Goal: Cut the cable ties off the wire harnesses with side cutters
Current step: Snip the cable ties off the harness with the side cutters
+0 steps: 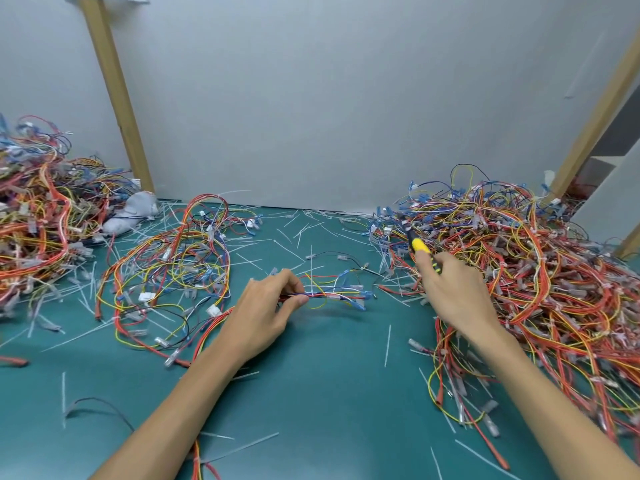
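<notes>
left hand (266, 317): grip clamped on one end of a small wire harness (337, 296), pinched between thumb and fingertips, forearm laid across the counter (329, 393)

wire harness: held low over the counter, with red, blue, yellow and white leads fanned out away from the left grip toward the right hand; blue connectors are seen at the far ends

cable tie (312, 271): a thin white tail is seen sticking up from the bundle just past the left fingertips. Whether it's cinched round the wires can't really be made out

right hand (453, 292): grip wrapped round the yellow-and-black handles of the side cutters (422, 249), index finger laid along the top

side cutters: pointed away from the right grip and off from the held harness, nose pushed into the edge of the big pile. The jaws are blurred, so open or closed can't be told

big pile (536, 271): a heap of mostly red and orange harnesses, spread beyond and outboard of the right grip, wrist lying against it

looped harness (173, 268): lying loose just outboard of the left grip

second pile (38, 220): heaped well off beyond that, with a white cloth (133, 211) lying beside it

offcuts (388, 344): white tie bits scattered all over the green counter, plenty between the two grips
</notes>
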